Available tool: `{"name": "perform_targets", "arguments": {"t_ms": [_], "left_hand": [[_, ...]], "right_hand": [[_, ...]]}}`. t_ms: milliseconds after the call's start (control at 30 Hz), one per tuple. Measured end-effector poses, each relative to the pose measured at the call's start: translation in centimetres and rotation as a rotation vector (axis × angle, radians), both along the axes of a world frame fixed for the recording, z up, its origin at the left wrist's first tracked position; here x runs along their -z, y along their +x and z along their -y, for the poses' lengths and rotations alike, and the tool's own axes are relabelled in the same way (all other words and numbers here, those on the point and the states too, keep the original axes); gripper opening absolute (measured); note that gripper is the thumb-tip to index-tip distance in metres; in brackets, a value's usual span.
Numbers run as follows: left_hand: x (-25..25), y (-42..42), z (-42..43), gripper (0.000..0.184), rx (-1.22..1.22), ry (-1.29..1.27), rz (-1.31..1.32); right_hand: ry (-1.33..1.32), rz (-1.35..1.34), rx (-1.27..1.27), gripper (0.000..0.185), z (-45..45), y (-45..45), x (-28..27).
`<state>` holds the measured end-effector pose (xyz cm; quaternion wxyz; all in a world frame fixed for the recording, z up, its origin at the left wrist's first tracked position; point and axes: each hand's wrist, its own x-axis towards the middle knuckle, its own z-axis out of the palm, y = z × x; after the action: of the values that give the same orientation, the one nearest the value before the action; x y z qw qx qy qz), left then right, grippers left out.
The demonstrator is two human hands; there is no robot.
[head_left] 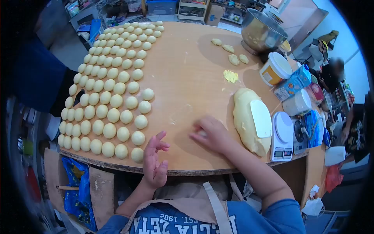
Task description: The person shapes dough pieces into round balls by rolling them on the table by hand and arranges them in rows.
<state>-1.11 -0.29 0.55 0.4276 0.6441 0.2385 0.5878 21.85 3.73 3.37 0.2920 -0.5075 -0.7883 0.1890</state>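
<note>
Rows of round pale dough balls cover the left side of the wooden table. My left hand is raised at the front edge, beside the nearest balls, fingers apart and holding nothing. Over the middle of the table my right hand is curled down, slightly blurred; a bit of something pale shows under its fingers, too small to name. To its right lies a large dough mass with a white flat scraper on top. Beside that stands a white digital scale.
A steel mixing bowl, a white tub, a blue carton and a white container line the right side. Small dough pieces and a yellow lump lie behind. People stand at left and far right.
</note>
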Motion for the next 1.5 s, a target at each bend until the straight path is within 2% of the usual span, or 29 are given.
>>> {"name": "perform_targets", "arguments": {"t_ms": [33,67,200,333,433,467,567,633,700,733,800,867,933,1033,1067,1167,1267,1367,1467,1500], "left_hand": [[0.0,0.0,-0.1,0.066,0.000,0.001,-0.001],[-0.1,0.0,-0.1,0.066,-0.005,0.005,-0.004],[-0.1,-0.2,-0.1,0.067,-0.020,-0.010,0.022],[0.0,-0.1,-0.1,0.067,-0.005,0.005,0.000],[0.1,0.3,0.0,0.067,0.001,0.007,-0.024],[0.0,0.2,-0.1,0.067,-0.013,0.008,-0.031],[-0.1,-0.2,0.0,0.071,-0.008,-0.037,-0.023],[-0.1,-0.1,0.1,0.071,-0.001,-0.028,-0.034],[-0.2,0.1,0.0,0.071,0.012,-0.027,-0.045],[-0.1,0.1,0.0,0.071,0.012,-0.035,-0.051],[-0.2,0.1,0.0,0.071,0.007,-0.041,-0.043],[-0.2,-0.1,-0.1,0.071,-0.004,-0.038,-0.017],[0.0,-0.1,-0.1,0.069,-0.009,-0.036,0.017],[-0.1,-0.3,0.0,0.068,-0.001,-0.029,-0.002],[-0.1,-0.1,-0.1,0.069,0.015,-0.020,-0.017],[-0.2,0.0,-0.3,0.068,0.025,-0.002,-0.033],[-0.2,0.0,-0.1,0.072,0.007,-0.030,-0.040],[-0.1,-0.2,0.0,0.072,0.001,-0.050,-0.001],[-0.3,-0.1,-0.1,0.072,0.035,-0.029,-0.053],[-0.2,0.0,0.0,0.070,0.038,-0.024,-0.052]], "right_hand": [[0.027,-0.016,0.015,0.032,-1.0,-0.9,-0.1],[-0.056,-0.120,0.019,0.034,-1.5,-2.3,0.2],[-0.080,-0.080,-0.177,0.033,2.7,-2.6,-0.1],[-0.003,0.095,0.007,0.039,2.4,1.4,0.4],[-0.029,-0.065,-0.060,0.042,0.1,-0.9,-0.5],[-0.200,-0.061,-0.062,0.048,0.5,-1.2,-1.8],[-0.058,-0.669,0.071,0.051,0.2,2.0,-1.6],[0.071,-0.853,0.171,0.045,-0.3,4.1,-5.6],[0.236,-0.715,0.106,0.042,-0.9,5.2,-8.0],[0.199,-0.659,0.175,0.037,-0.8,4.7,-8.3],[0.028,-0.595,0.110,0.030,-0.3,2.3,-6.0],[-0.351,-0.173,-0.181,0.025,1.9,0.7,-0.2],[-0.022,0.075,-0.348,0.020,5.0,-0.7,-0.1],[-0.060,-0.057,-0.401,0.017,4.6,3.6,1.1],[0.028,-0.011,-0.310,0.016,3.7,4.3,1.6],[0.084,-0.016,-0.063,0.027,-0.7,1.2,0.5],[-0.019,-0.039,-0.236,0.032,0.8,-3.1,0.0],[-0.011,-0.065,-0.345,0.026,4.7,-0.6,0.3],[-0.063,0.156,-0.133,0.027,2.9,2.8,-0.6],[-0.041,0.116,-0.106,0.026,1.8,2.5,-0.6]]}}
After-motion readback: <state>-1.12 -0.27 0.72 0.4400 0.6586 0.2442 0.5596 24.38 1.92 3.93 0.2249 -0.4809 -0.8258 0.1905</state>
